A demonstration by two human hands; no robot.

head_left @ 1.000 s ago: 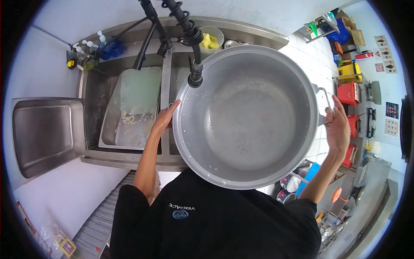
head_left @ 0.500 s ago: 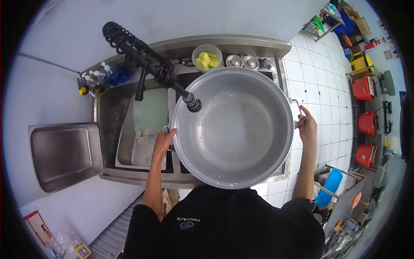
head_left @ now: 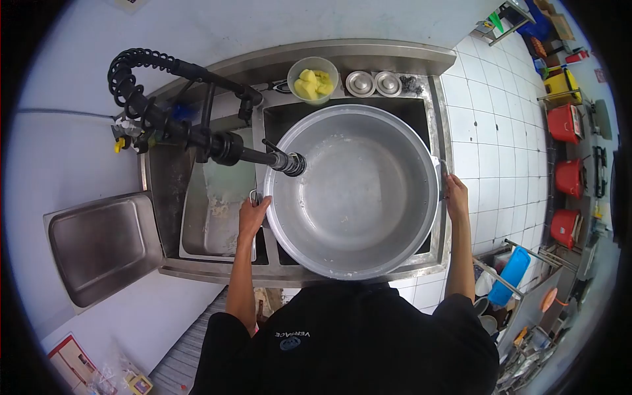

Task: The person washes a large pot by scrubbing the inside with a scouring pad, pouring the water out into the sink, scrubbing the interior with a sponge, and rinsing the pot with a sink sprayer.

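Observation:
A large round aluminium pot [head_left: 359, 197] is over the right sink basin, its inside wet with small white bits on the wall and rim. My left hand [head_left: 252, 220] is closed on the pot's left loop handle. On the opposite side, my right hand [head_left: 456, 197] has its fingers wrapped round the right handle. The black spring-hose tap [head_left: 224, 146] reaches across from the left, its nozzle above the pot's left inner wall. In the left basin lies a steel pan [head_left: 220, 217] holding cloudy water and pale scraps.
Behind the pot, a bowl of yellow chunks [head_left: 313, 80] and two round metal lids [head_left: 374, 83] rest on the sink ledge [head_left: 263, 99]. A rectangular steel pan [head_left: 102, 243] sits left of the sink. Red bins [head_left: 564, 123] line the right side beyond the tiled floor [head_left: 494, 158].
The pot has come down lower over the right basin, and its right side has shifted leftward. Both hands stay on the handles. My view has shifted, showing more of the tap hose.

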